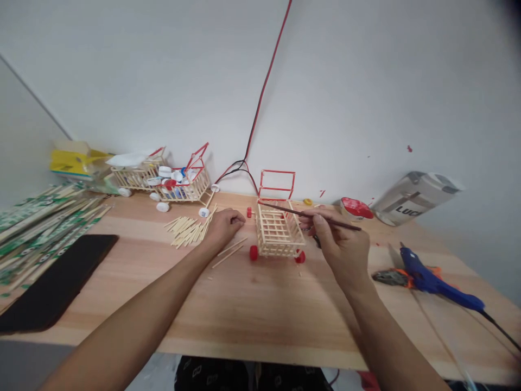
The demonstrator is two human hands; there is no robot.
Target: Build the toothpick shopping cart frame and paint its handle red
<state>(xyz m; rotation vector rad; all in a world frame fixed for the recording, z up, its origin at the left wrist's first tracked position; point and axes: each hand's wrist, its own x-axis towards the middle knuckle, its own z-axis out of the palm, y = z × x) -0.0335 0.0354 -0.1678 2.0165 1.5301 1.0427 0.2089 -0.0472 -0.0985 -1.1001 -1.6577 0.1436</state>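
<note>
A small model shopping cart (279, 231) made of wooden sticks stands upright on the table, with red bottle-cap wheels and a red-painted handle frame. My right hand (342, 244) is closed around a thin dark paintbrush (325, 219). The brush tip meets the back upper rim of the cart, just below the red handle. To the left of the cart, my left hand (223, 228) rests on the table with curled fingers, and nothing shows in them. Two loose sticks (228, 254) lie between that hand and the cart.
Cut sticks (187, 231) lie in a pile left of centre. Behind them stand two finished carts, one full of bottle caps (173, 176). A red paint cup (355, 208), pliers (393, 277) and a blue glue gun (431, 279) are at right. A black slab (61, 282) lies left.
</note>
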